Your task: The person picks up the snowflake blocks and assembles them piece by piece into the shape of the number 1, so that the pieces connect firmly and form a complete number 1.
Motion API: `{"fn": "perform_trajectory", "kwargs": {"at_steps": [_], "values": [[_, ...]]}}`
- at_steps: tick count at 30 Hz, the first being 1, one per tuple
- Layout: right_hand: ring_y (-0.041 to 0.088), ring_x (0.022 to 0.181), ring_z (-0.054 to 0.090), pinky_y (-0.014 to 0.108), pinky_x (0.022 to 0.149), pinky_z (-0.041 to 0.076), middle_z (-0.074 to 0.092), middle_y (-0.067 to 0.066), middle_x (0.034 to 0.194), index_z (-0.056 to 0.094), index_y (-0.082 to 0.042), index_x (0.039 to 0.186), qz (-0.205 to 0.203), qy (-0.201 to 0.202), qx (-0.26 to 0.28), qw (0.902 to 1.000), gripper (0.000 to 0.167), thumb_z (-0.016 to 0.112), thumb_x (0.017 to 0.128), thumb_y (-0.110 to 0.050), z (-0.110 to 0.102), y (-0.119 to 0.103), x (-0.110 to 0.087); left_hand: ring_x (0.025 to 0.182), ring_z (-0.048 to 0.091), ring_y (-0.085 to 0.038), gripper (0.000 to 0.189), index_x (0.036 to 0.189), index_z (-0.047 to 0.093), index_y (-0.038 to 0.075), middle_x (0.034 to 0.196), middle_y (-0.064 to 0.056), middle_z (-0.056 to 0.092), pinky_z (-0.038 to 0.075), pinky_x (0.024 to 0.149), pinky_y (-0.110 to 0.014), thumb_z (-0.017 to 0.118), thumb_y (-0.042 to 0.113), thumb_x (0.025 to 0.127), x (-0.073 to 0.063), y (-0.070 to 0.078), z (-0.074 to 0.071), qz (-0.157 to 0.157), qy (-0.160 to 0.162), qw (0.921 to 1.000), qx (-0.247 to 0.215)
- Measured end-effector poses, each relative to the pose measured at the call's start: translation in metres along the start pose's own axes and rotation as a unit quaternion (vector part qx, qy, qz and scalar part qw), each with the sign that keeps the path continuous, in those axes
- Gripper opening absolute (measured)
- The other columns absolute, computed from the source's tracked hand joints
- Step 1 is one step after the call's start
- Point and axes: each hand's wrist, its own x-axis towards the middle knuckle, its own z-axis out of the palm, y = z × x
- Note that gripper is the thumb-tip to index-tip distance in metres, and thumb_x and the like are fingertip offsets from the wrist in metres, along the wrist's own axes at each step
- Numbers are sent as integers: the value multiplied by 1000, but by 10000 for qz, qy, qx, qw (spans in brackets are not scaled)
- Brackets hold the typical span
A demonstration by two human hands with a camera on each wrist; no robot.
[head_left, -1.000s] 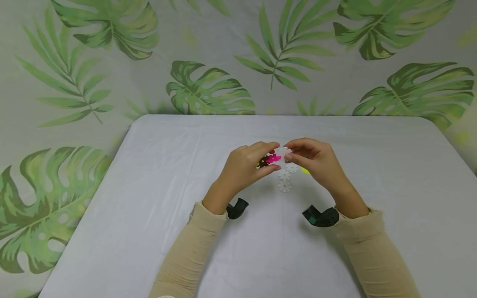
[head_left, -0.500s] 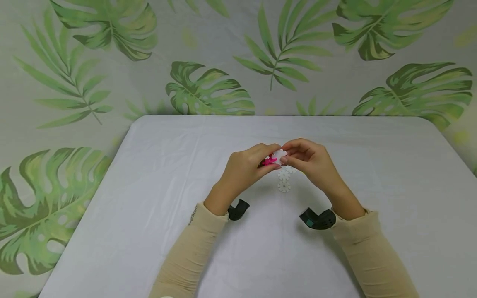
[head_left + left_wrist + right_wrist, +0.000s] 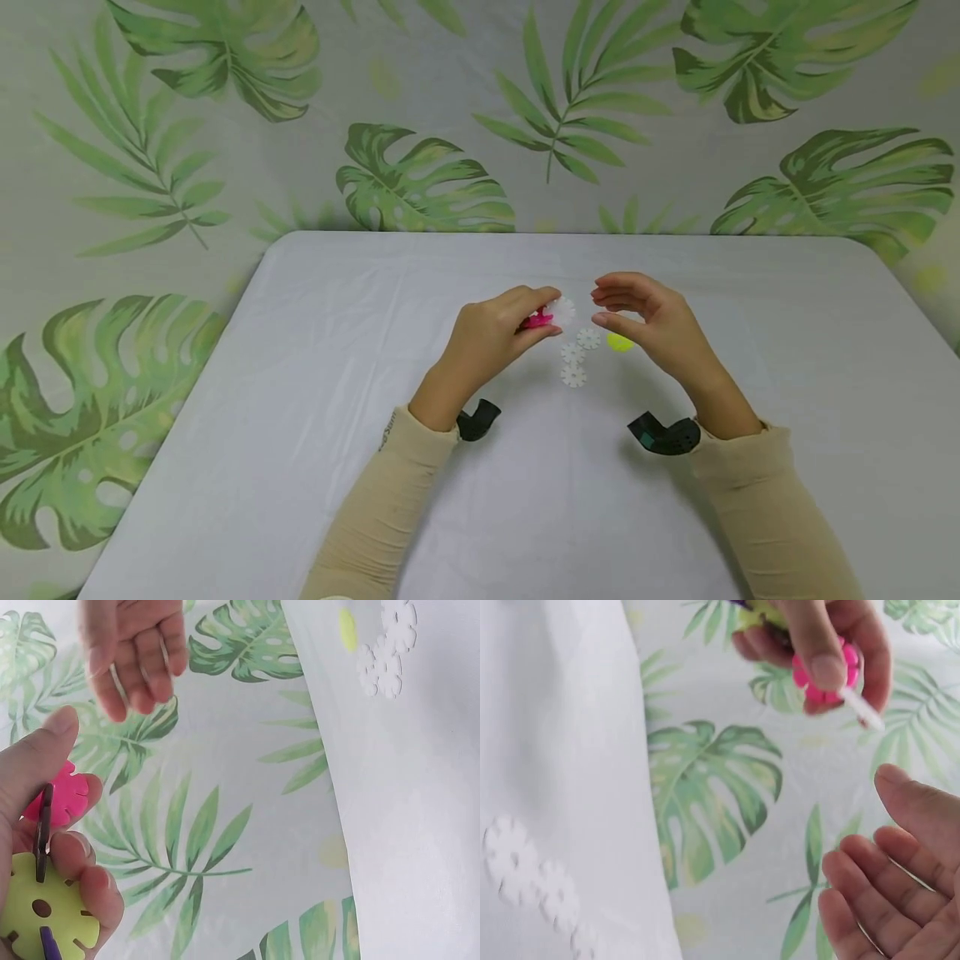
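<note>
My left hand (image 3: 495,329) grips a chain of notched plastic snowflake discs, held above the table. Its thumb and fingers pinch the pink disc (image 3: 71,796). A brown disc (image 3: 43,825), seen edge-on, joins that one to a yellow-green disc (image 3: 56,904), where a purple disc (image 3: 49,943) is slotted in. Beyond the fingertips a white disc (image 3: 564,310) stands out from the pink one, edge-on in the right wrist view. To the right, my right hand (image 3: 652,325) is apart from the chain, fingers relaxed, palm facing it, holding nothing.
Several loose white discs (image 3: 573,377) lie on the white-covered table (image 3: 300,467) just below the hands. A loose yellow disc (image 3: 619,342) lies by the right thumb. Behind the table's far edge hangs a leaf-patterned cloth (image 3: 450,83). Black wrist cameras (image 3: 663,435) jut from both sleeves.
Half a second ago the right fingers were on the white disc at the chain's end. They have let go and moved right, uncovering the yellow disc. The left hand stays nearly still.
</note>
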Motion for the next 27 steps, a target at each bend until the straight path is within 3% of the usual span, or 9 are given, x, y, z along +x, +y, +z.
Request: {"fn": "perform_trajectory", "kwargs": {"at_steps": [7, 13, 15, 23, 27], "values": [[17, 102, 52, 19, 88, 39, 56, 11, 112, 53, -1, 118, 314, 14, -495, 9983, 42, 68, 79, -6, -14, 20, -8, 75, 59, -6, 39, 107, 64, 7, 92, -1, 65, 46, 60, -15, 71, 30, 76, 0, -2, -1, 5, 62, 10000, 11], [31, 105, 50, 37, 90, 38, 54, 18, 115, 51, 2, 119, 915, -189, -613, 9937, 44, 68, 80, -7, -17, 32, -13, 75, 59, -6, 38, 106, 64, 7, 93, 0, 65, 46, 59, -16, 71, 29, 76, 0, -3, -1, 15, 86, 10000, 14], [31, 106, 49, 43, 91, 37, 53, 17, 117, 50, -1, 121, 1105, -319, -672, 9911, 46, 68, 81, -14, -19, 49, -13, 75, 59, -6, 38, 106, 64, 7, 92, 0, 65, 46, 58, -16, 71, 29, 76, 0, -3, -1, 13, 86, 10000, 13], [34, 104, 50, 47, 88, 37, 53, 17, 118, 50, -2, 122, 1664, -715, -1077, 9775, 47, 68, 82, -21, -18, 81, -19, 75, 59, -7, 38, 106, 64, 7, 92, 0, 65, 46, 59, -15, 73, 27, 75, -1, -4, -1, 18, 96, 10000, -16], [33, 105, 50, 46, 89, 37, 53, 18, 118, 51, -1, 121, 1682, -789, -1234, 9748, 46, 68, 82, -20, -16, 90, -21, 76, 60, -7, 38, 106, 64, 7, 93, 0, 65, 46, 59, -16, 73, 27, 75, -1, -4, -1, 2, 81, 10000, -2]]}}
